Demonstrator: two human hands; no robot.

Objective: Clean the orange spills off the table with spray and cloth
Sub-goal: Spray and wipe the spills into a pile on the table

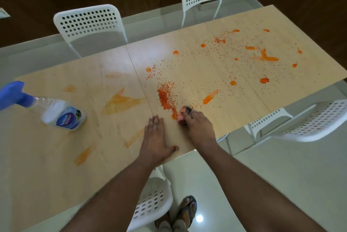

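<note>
Pale wood, the desk (187,74) filled the frame, orange spills (262,57) thick toward the upper right and only faint smears at left, likely already wiped. At far left the spray bottle (60,113) stood parked within reach. The left hand (156,138) pressed flat, fingers straight, probably bracing. The right hand (197,124) curled round a bunched pink cloth (181,117), raking crumbs (165,98) into a heap.

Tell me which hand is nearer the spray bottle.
Left. The left hand lies flat on the table, to the right of the spray bottle; the right hand grips the cloth farther right.
</note>
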